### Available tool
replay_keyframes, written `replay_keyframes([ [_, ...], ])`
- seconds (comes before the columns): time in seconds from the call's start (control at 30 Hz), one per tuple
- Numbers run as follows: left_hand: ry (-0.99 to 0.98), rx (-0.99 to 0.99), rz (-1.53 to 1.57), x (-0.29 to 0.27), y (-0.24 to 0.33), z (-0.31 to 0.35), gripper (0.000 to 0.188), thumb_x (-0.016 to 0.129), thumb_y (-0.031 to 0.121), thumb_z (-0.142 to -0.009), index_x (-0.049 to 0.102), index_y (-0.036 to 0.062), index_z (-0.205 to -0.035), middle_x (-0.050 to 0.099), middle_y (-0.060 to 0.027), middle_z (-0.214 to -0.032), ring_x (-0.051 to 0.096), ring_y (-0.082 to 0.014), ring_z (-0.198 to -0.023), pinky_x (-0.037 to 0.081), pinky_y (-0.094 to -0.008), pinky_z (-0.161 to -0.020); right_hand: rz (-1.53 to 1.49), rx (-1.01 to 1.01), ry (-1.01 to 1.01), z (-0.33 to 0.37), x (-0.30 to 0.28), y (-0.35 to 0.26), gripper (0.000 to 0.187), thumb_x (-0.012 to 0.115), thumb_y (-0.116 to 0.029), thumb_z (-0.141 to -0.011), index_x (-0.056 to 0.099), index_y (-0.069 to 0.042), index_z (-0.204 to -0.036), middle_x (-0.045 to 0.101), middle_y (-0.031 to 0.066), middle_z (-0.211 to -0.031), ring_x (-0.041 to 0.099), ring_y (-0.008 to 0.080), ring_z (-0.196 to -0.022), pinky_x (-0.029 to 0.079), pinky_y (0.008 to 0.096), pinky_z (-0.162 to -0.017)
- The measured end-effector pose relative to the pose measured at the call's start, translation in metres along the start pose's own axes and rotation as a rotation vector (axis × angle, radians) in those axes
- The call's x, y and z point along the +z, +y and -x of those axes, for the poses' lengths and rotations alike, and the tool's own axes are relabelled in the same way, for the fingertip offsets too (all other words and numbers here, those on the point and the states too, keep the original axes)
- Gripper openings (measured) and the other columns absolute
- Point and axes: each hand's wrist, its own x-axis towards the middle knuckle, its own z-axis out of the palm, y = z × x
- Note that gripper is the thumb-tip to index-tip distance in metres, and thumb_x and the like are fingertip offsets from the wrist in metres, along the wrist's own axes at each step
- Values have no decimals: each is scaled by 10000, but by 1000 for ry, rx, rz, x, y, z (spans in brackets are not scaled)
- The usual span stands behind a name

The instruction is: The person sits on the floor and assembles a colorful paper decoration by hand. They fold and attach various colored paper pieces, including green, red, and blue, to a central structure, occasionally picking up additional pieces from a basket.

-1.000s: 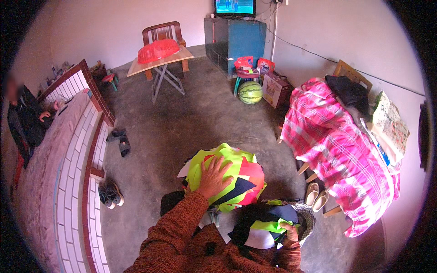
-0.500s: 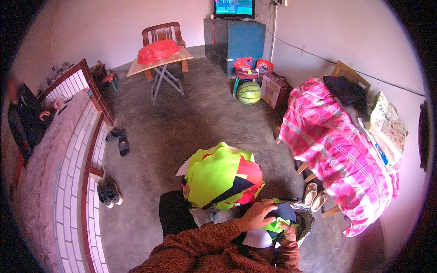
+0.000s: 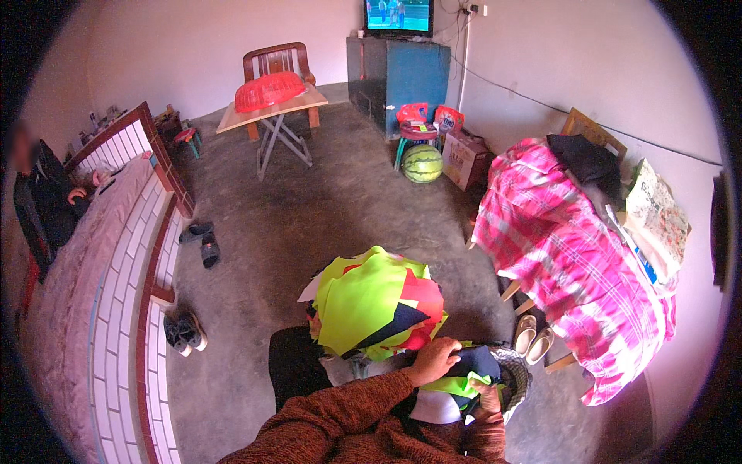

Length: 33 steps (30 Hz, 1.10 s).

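Observation:
A stack of cut fabric pieces in navy, white and bright yellow-green lies on my lap, partly inside a dark checked basket or bag [image 3: 519,379]. My right hand [image 3: 487,396] pinches a yellow-green fabric piece [image 3: 456,384] between thumb and fingers. At the upper left of the stack, my left hand [image 3: 434,361] is held with loosely bent fingers beside a navy fabric piece [image 3: 481,361]; nothing shows in it. Just ahead stands a large rounded heap of fabric pieces [image 3: 363,298], mostly yellow-green with red and navy ones. What supports the heap is mostly hidden.
Right of me, a pink plaid cloth [image 3: 564,263] covers a wooden seat, with pale shoes [image 3: 532,337] beside it. A watermelon [image 3: 423,165] and a folding table [image 3: 270,108] with a red cover stand farther off. A person [image 3: 46,193] sits by the brick-edged bed [image 3: 124,309] at left.
My left hand has drawn back a little to the left, off the fabric stack. My right hand stays on the yellow-green piece, more of which shows now. The view has tilted slightly.

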Motion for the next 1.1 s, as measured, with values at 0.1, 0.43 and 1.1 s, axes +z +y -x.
replay_keyframes([
  [0.1,-32,-13,-33,-3,6,-2,205,633,168,-793,528,23,-893,547,-155,-835,552,-339,-781,436,-417,-669,7,-14,-9,3,3,-4,433,730,-77,-682,584,-60,-1089,627,11,-906,588,162,-766,478,298,-717],
  [0.43,52,-46,142,-29,57,-10,181,585,184,-852,473,48,-892,557,-161,-765,572,-385,-700,433,-454,-597,-91,-32,7,16,25,-16,260,715,-89,-671,644,-27,-912,654,53,-814,630,198,-693,523,316,-666],
  [1.1,-174,-25,34,-77,57,-10,404,647,40,-684,547,83,-1074,588,-113,-1021,580,-298,-977,452,-364,-847,36,-160,-42,16,29,-22,398,727,-36,-661,601,-49,-1039,645,31,-934,607,169,-781,492,302,-724],
])
